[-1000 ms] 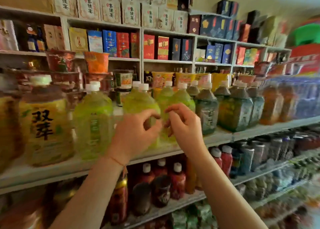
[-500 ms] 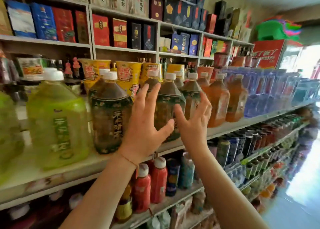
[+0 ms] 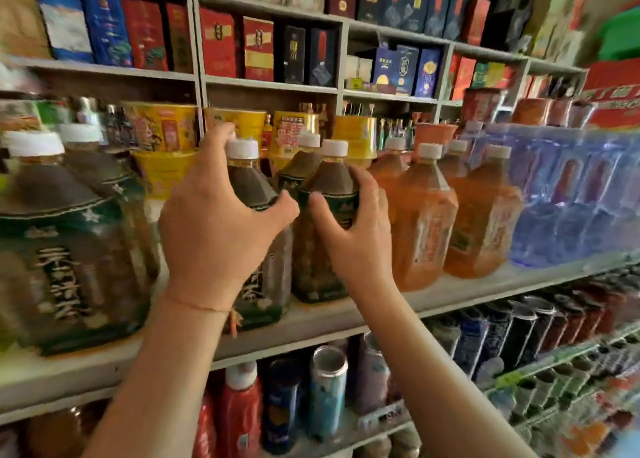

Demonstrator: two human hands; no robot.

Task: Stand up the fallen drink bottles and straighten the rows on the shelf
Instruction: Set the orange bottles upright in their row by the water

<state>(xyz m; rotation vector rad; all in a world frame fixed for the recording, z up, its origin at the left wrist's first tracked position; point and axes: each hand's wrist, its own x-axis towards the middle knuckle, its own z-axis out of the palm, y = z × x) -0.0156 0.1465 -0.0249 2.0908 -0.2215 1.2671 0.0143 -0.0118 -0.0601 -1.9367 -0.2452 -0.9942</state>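
Observation:
Two large dark tea bottles with white caps stand upright side by side on the grey shelf [image 3: 349, 313]. My left hand [image 3: 214, 222] grips the shoulder of the left dark bottle [image 3: 251, 187], fingers curled behind its neck. My right hand [image 3: 356, 229] grips the shoulder of the right dark bottle [image 3: 322, 249], thumb on its green label. More dark tea bottles [image 3: 69, 242] stand to the left, and a third dark bottle [image 3: 301, 166] stands behind the two. All bottles in view are upright.
Orange tea bottles [image 3: 426, 222] stand right of my hands, then shrink-wrapped blue water packs [image 3: 568, 197]. Yellow noodle cups [image 3: 162, 135] sit behind the row. Boxed goods [image 3: 256, 48] fill the upper shelves. Cans and small bottles [image 3: 325, 395] line the shelves below.
The view has moved right along the shelf from the green bottles to the dark ones. Both hands, open half a second ago, have closed round the shoulders of two dark bottles.

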